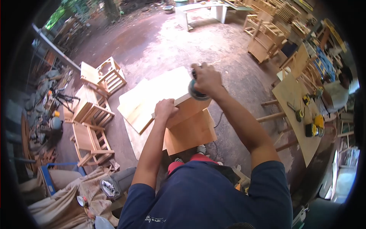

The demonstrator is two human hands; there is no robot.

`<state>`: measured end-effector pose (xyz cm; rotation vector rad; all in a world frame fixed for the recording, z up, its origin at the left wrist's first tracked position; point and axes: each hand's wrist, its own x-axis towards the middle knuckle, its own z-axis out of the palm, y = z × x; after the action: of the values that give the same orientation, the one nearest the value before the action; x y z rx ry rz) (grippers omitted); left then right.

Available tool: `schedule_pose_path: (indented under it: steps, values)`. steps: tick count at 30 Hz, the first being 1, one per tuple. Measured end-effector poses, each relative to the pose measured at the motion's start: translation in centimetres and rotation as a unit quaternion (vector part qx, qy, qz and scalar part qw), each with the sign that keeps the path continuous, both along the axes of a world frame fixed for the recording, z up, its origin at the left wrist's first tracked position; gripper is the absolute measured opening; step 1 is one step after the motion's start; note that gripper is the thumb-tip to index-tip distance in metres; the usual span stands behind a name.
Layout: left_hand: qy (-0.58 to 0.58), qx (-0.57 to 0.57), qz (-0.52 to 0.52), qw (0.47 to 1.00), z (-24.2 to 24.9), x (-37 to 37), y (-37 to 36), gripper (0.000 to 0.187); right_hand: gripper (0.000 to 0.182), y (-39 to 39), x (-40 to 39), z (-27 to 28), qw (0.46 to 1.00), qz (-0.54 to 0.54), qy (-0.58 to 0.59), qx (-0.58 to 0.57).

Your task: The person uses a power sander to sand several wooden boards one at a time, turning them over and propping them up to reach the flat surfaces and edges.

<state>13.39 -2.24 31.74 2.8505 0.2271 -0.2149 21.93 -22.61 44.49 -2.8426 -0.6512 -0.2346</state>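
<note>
My right hand [207, 80] is wrapped round the top of a dark and teal power sander [198, 93], whose round base meets the right end of a wooden piece. That piece [185, 110] has a light top edge and stands among pale wooden boards. My left hand [166, 108] grips the near edge of the same wooden piece, left of the sander. Below it lies a brown wooden panel [190, 133], close to my feet. A pale board [139, 110] sticks out to the left. Glare washes out the boards beyond my hands.
Wooden chairs [90, 139] stand at the left. On the right, a worktable [291, 97] bears yellow power drills [315, 128], and another person [339, 91] is beside it. A cable [219, 120] hangs near the panel. Cloth [72, 194] lies at the lower left.
</note>
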Motion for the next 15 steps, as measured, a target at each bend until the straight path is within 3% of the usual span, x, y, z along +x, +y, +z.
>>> schedule_pose_path:
  steps: [2, 15]
  values:
    - [0.003, -0.005, 0.004, 1.000, 2.0, -0.4, -0.9, 0.030, 0.058, 0.4, -0.5, 0.5, 1.000, 0.003, 0.014, -0.002]
    - [-0.002, 0.019, -0.012, 1.000, 0.5, -0.1, -0.8, 0.038, 0.058, -5.5, 6.9, 0.0, 1.000, -0.012, -0.017, -0.022]
